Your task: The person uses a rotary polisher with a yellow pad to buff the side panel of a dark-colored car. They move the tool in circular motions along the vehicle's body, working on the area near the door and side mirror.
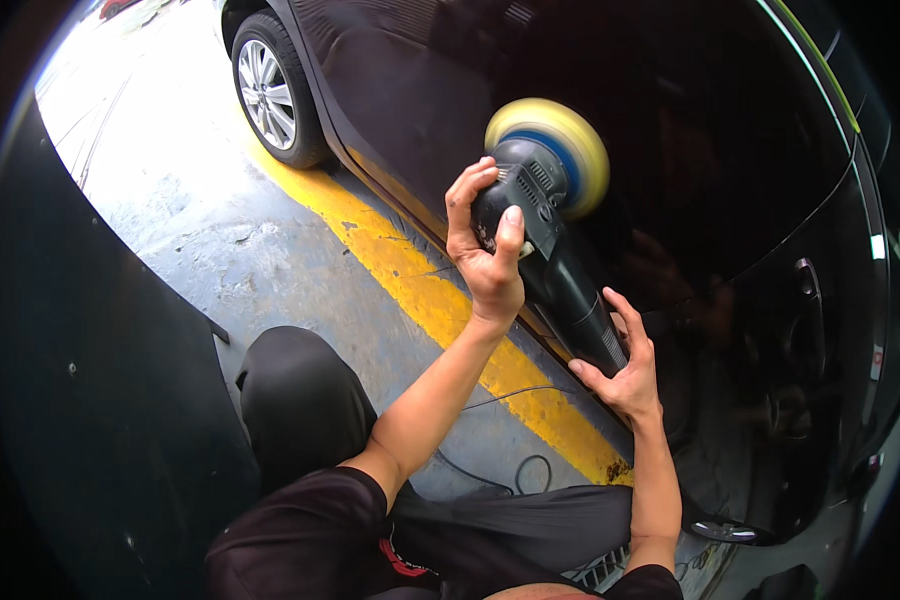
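A grey concrete floor (270,250) with a worn yellow painted stripe (420,285) is running alongside a black car (690,150), whose glossy side panel is filling the right of the view and whose rear wheel (267,90) is showing at the top left. Against that panel the person is holding a black electric polisher (555,240), its yellow foam pad (560,135) lying on or just off the paint; contact cannot be told for sure. The left hand (485,245) is gripping the polisher's head with fingers curled over the top, and the right hand (625,365) is wrapping partly around the rear handle, fingers loosely spread. The paint is already reflecting the hands clearly, so I am judging the polishing to be under way, though how much of the panel remains is not readable here. The door handle (805,280) is sitting to the right of the tool, the sill edge is running just below it, and a thin black cord (515,470) is trailing over the floor near the person's knee (290,390). Open panel is lying above and right of the pad.
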{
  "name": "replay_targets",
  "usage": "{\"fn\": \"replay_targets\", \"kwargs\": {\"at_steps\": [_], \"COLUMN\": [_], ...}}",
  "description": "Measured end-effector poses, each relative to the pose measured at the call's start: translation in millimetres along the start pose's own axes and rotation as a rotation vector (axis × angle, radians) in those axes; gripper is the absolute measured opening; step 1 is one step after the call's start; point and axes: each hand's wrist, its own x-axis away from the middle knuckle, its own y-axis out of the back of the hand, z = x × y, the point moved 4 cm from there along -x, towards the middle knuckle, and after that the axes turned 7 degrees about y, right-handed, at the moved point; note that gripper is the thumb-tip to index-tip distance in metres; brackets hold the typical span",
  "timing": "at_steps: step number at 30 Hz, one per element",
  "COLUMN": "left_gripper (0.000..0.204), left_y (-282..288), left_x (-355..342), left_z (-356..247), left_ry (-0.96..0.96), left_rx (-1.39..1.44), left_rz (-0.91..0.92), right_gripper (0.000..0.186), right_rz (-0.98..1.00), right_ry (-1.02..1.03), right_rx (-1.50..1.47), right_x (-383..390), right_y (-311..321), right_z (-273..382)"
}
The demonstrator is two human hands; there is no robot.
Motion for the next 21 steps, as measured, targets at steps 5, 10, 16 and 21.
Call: {"fn": "replay_targets", "kwargs": {"at_steps": [5, 10, 16, 21], "left_gripper": [0.043, 0.045, 0.043, 0.042], "left_y": [2, 6, 4, 7], "left_x": [-6, -16, -25, -37], "left_z": [4, 7, 2, -5], "left_ry": [0.000, 0.037, 0.045, -0.001], "left_rx": [0.041, 0.058, 0.085, 0.062], "left_rz": [0.007, -0.007, 0.002, 0.005], "right_gripper": [0.095, 0.092, 0.091, 0.090], "right_rz": [-0.002, -0.003, -0.030, -0.010], "right_ry": [0.030, 0.028, -0.011, -0.001], "right_rx": [0.012, -0.041, -0.048, -0.054], "right_x": [-5, -12, -14, -24], "right_y": [-3, -9, -15, -18], "right_z": [-6, -2, -1, 8]}}
